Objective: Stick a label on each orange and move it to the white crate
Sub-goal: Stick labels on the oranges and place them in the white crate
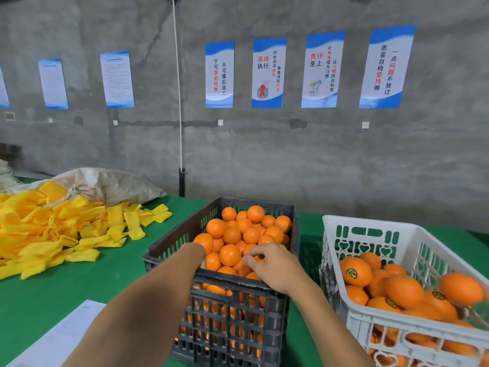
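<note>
1. A black crate (225,300) stands at the centre of the green bench (53,292) and is filled with unlabelled oranges (239,234).
2. The white crate (397,260) stands just right of the black crate, apart from it. It holds oranges bearing round dark labels; one labelled orange (356,271) lies against its left wall.
3. The left hand (202,260) reaches over the near left rim of the black crate. The forearm hides it almost completely; the state of its fingers cannot be determined.
4. The right hand (272,266) sits over the near right part of the black crate, above the fruit. Its fingers (255,254) are curled, with tips drawn together on the oranges below; whether they pinch a label or a fruit cannot be determined.
5. A heap of yellow foam sleeves (60,234) lies left of the black crate, with a pale sack (116,184) behind the heap.
6. A white paper sheet (66,337) lies near and left of the black crate.
7. Blue-and-white posters (267,72) hang on the grey wall behind the black crate.
</note>
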The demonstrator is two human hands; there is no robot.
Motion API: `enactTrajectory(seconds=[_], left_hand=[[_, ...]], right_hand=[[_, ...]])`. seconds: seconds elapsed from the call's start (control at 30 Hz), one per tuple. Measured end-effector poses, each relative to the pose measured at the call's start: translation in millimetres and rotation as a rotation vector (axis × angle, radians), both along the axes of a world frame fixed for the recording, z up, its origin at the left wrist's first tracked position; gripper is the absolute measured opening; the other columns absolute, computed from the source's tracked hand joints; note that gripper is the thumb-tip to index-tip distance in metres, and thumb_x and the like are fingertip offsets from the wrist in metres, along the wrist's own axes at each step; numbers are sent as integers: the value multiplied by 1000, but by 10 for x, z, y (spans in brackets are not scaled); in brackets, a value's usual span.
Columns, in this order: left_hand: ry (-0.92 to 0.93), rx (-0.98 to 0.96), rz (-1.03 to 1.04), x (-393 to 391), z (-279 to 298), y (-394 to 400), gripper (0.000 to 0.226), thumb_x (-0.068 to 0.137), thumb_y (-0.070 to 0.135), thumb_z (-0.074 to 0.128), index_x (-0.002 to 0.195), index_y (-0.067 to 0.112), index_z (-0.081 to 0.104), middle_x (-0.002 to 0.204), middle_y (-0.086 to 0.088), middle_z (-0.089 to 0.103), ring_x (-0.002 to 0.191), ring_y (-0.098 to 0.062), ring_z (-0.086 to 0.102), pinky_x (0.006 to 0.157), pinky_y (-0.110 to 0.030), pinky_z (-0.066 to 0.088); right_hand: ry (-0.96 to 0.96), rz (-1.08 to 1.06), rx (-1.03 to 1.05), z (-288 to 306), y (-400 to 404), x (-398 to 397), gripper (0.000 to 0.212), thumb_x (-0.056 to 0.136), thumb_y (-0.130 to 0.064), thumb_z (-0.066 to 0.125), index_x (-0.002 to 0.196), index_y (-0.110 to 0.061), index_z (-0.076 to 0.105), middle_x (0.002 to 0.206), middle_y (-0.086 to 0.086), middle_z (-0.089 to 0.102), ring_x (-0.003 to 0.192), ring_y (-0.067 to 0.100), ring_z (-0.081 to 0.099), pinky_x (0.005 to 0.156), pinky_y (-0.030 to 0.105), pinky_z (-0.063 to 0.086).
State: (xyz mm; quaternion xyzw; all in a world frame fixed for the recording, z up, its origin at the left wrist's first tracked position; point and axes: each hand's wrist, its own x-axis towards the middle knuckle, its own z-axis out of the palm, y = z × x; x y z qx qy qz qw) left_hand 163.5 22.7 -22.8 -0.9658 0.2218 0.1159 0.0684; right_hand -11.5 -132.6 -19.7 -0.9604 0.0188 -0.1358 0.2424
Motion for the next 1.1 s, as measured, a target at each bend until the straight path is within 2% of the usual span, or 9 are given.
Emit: enactTrajectory(seconds=[0.17,0.27,0.33,0.47,0.57,0.67,0.77,0.9,1.1], left_hand=[[171,-219,50,-182,56,140,48,99,16,67,145,17,57,132,-7,58,118,-28,60,85,-36,55],[-69,-856,-136,-434,164,74,54,86,1,79,132,23,64,138,-7,53,117,-27,63,95,-45,58],[-45,-1301,-240,-774,233,-9,55,83,-5,80,123,28,63,134,-13,54,94,-32,73,80,-51,63],[62,-1589,-411,-1502,143,-236,57,81,13,81,125,38,54,113,-25,58,65,-36,73,60,-51,63],[36,-1590,-451,-1963,-123,-364,56,82,15,79,123,42,52,122,-15,58,59,-26,72,57,-39,60],[-379,-1312,-620,-2245,-344,-375,54,83,22,74,129,39,52,147,16,45,70,-9,69,62,-28,57],[-550,-1143,-697,-2419,-494,-403,55,86,34,69,136,38,47,155,15,37,67,-1,66,49,-25,52],[-424,-1126,-618,-2574,-862,-499,68,87,41,71,147,35,40,153,15,35,75,-5,67,52,-25,55],[-304,-781,-607,-2489,-1794,-371,58,98,40,60,149,33,35,150,11,27,59,-20,64,49,-32,54]], right_hand=[[-81,-4,71,-26,-17,-2,39,97,-58,53,125,-36,68,128,-10,68,118,17,62,97,46,53],[-284,-6,254,9,-2,-25,46,101,-54,52,141,-33,57,141,-11,59,129,9,55,106,42,49],[-397,39,521,68,14,-113,43,102,-50,53,142,-36,55,139,-16,60,126,1,56,106,37,50],[-584,147,736,62,3,-529,37,99,-48,60,136,-45,59,134,-19,62,122,1,61,95,23,55],[-643,145,789,-161,-118,-928,37,97,-25,70,133,-27,67,136,-9,65,128,12,60,103,34,53],[-658,121,906,-472,-220,-1345,40,89,-12,74,128,-21,71,133,-2,68,126,17,63,101,33,55],[-716,87,942,-694,-242,-1629,39,88,-16,78,126,-24,73,133,0,68,123,18,65,94,26,56],[-677,-9,919,-1010,-270,-1794,40,88,-28,80,127,-27,71,134,-3,68,122,16,65,92,25,57],[-237,-151,830,-1873,-335,-1883,31,95,-21,71,121,-38,70,116,-15,74,109,6,69,93,27,57]])
